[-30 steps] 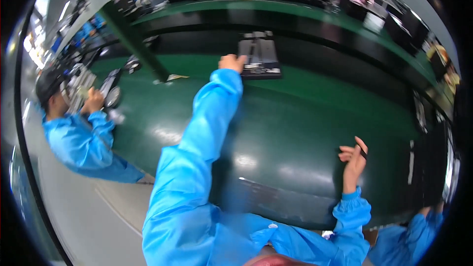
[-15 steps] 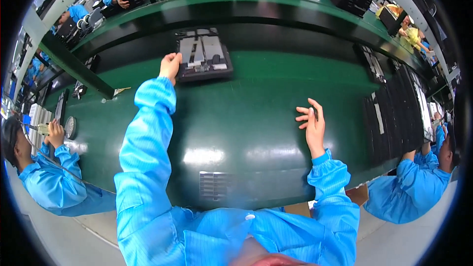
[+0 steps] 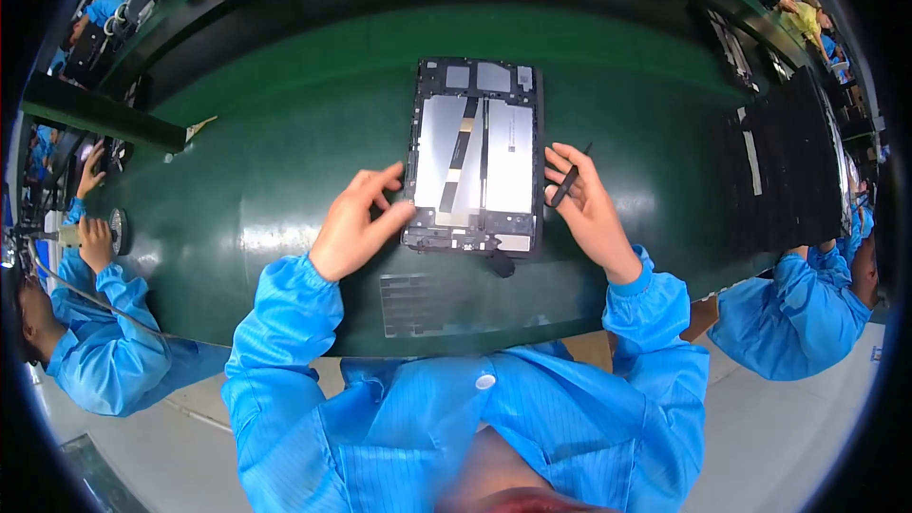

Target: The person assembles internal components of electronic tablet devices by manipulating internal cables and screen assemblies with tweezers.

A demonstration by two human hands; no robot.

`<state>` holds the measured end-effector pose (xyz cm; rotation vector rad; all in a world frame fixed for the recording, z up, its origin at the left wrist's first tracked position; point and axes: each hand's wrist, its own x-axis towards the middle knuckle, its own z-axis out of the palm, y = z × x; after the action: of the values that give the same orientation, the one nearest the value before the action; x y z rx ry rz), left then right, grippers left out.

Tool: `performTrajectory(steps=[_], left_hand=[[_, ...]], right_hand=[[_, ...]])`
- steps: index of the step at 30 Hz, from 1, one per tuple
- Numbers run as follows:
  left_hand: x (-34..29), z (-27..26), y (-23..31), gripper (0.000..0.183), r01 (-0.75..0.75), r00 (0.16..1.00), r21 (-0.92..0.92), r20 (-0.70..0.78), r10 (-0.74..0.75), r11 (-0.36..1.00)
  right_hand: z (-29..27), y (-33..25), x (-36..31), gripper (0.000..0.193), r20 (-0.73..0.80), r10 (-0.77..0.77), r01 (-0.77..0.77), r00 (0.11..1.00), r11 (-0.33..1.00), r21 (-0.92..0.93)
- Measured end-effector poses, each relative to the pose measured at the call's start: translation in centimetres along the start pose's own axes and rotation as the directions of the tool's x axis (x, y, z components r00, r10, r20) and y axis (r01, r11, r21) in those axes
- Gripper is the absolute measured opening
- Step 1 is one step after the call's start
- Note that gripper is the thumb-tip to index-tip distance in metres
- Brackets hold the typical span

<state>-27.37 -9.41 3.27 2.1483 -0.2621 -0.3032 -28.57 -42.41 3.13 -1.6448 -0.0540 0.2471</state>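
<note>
A tablet [image 3: 514, 147] with its inner side bared lies upright on the bench, showing silver plates, a dark flat ribbon cable [image 3: 459, 158] and a black frame. At its left edge is my left hand [image 3: 356, 223], with the thumb and fingertips against the frame. Close to the opposite edge, my right hand [image 3: 594, 218] is closed around a slim black tool [image 3: 564, 187] with a thin pointed end; its exact kind is too small to tell. A small black tab [image 3: 501, 266] sticks out at the tablet's lower edge.
A clear sheet with a grid [image 3: 404, 304] lies near the bench's front edge. On the right stands a row of black trays [image 3: 788, 166]. Co-workers sit at both sides, the left one [image 3: 95, 242] holding a pale tool. A green post [image 3: 104, 114] reaches in from the left.
The tablet has come from the far left to the middle, nearer me, and lies straighter. My left hand came back with it. My right hand has moved up beside it; the black tool now shows there.
</note>
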Motion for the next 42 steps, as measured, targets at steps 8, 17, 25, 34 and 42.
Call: performTrajectory(steps=[8,17,25,34,42], left_hand=[[-1.4,3.1,0.6,0.088,-0.186,0.98,0.311,-0.002,0.197,0.932],[-2.1,3.3,1.5,0.081,-0.416,0.855,0.444,-0.106,0.508,0.793],[-1.2,4.9,1.2,0.022,-0.552,0.774,0.299,-0.165,0.612,0.779],[-0.8,4.8,1.0,0.018,-0.506,0.828,0.09,-0.228,0.512,0.858],[-1.1,5.0,1.2,0.021,-0.407,0.88,0.116,-0.214,0.423,0.906]], right_hand=[[1.8,-0.2,2.6,0.067,-0.033,-0.163,0.152,0.986,0.964,-0.22],[2.2,-0.6,2.1,0.05,-0.214,-0.242,0.203,0.946,0.961,-0.189],[7.4,-2.7,1.0,0.03,0.256,-0.277,0.369,0.926,0.804,-0.467],[8.2,-0.7,1.2,0.034,0.222,-0.385,0.443,0.896,0.804,-0.396],[7.9,-0.5,0.9,0.034,0.209,-0.402,0.453,0.891,0.797,-0.4]])
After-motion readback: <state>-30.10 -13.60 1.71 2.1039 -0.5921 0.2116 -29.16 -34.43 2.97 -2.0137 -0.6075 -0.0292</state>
